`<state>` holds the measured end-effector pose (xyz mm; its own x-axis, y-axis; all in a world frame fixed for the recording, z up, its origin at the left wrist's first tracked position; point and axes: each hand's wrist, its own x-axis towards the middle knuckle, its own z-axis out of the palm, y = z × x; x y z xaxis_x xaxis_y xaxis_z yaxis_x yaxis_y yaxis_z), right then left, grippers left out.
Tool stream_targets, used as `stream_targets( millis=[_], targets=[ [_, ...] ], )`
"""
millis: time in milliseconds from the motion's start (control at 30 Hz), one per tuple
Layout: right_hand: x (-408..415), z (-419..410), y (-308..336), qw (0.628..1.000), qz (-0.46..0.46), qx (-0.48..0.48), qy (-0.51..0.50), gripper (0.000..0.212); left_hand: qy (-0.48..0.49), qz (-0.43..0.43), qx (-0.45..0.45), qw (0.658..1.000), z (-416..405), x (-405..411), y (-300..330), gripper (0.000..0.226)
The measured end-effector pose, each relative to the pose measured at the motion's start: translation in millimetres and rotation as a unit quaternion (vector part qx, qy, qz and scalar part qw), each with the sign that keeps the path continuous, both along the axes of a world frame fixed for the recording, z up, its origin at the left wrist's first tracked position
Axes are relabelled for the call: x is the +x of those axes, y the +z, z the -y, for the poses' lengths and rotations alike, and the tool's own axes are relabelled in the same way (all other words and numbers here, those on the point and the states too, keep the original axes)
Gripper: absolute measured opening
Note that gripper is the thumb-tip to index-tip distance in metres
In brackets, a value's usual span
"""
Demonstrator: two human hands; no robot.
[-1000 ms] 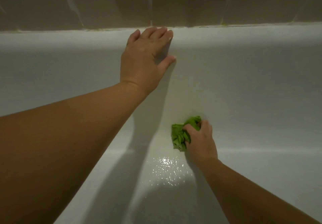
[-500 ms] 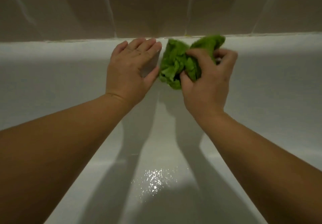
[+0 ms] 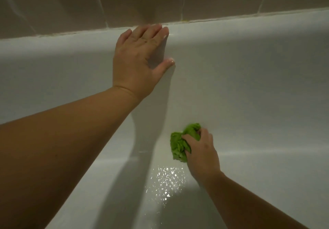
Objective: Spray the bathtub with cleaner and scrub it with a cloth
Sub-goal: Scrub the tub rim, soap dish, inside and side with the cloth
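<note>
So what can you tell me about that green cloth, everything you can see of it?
The green cloth is bright lime, soft and nubbly like microfibre, scrunched into a loose wad with folds showing. The right hand grips it, fingers curled over its top and right side, so part of it is hidden. It is pressed against the white bathtub, low on the far inner wall just above the curve into the floor. Below it the floor glistens wet. Nothing else touches it.

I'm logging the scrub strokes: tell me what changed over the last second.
The right hand, gripping the green cloth throughout, swept up to the bathtub rim, then back down to the wall's foot. The left hand stayed flat near the rim.
</note>
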<state>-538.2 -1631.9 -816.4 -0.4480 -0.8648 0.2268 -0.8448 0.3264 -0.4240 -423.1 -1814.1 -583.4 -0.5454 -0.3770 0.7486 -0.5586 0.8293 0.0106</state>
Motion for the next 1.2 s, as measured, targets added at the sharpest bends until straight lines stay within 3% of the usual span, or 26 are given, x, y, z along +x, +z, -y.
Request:
stream_targets(
  millis=[133, 367, 533, 633, 800, 1000, 1100, 1200],
  targets=[
    [-6.0, -0.5, 8.8, 1.0, 0.002, -0.022, -0.006, 0.05, 0.008, 0.013, -0.001, 1.0, -1.1, -4.0, -1.7, 0.065],
    [-49.0, 34.8, 142.6, 0.968, -0.022, -0.25, -0.01, 0.059, 0.005, 0.004, 0.013, 1.0, -7.0, -9.4, -0.9, 0.064],
    [-63.0, 46.0, 216.3, 0.949, -0.032, -0.312, -0.038, 0.047, 0.001, -0.003, 0.026, 1.0, -16.2, -14.7, -0.8, 0.059],
    [-59.0, 40.5, 195.3, 0.958, -0.043, -0.284, -0.021, 0.05, 0.01, 0.001, 0.046, 0.999, -21.5, -18.4, 4.8, 0.055],
    [-55.3, 16.7, 95.0, 0.989, -0.061, -0.133, 0.008, 0.054, 0.018, 0.022, 0.072, 0.997, -27.6, -25.9, 13.7, 0.054],
    [-57.9, -21.0, 16.1, 0.999, -0.035, 0.029, 0.014, 0.058, 0.02, 0.022, 0.085, 0.996, -38.5, -42.2, 14.9, 0.057],
    [-64.3, -15.1, 25.6, 0.999, -0.034, -0.001, 0.019, 0.053, 0.02, 0.028, 0.082, 0.996, -38.6, -45.1, 13.2, 0.058],
    [-75.7, 3.0, 75.9, 0.993, -0.048, -0.107, -0.006, 0.047, 0.02, 0.031, 0.081, 0.996, -38.2, -47.6, 11.2, 0.06]
  ],
)
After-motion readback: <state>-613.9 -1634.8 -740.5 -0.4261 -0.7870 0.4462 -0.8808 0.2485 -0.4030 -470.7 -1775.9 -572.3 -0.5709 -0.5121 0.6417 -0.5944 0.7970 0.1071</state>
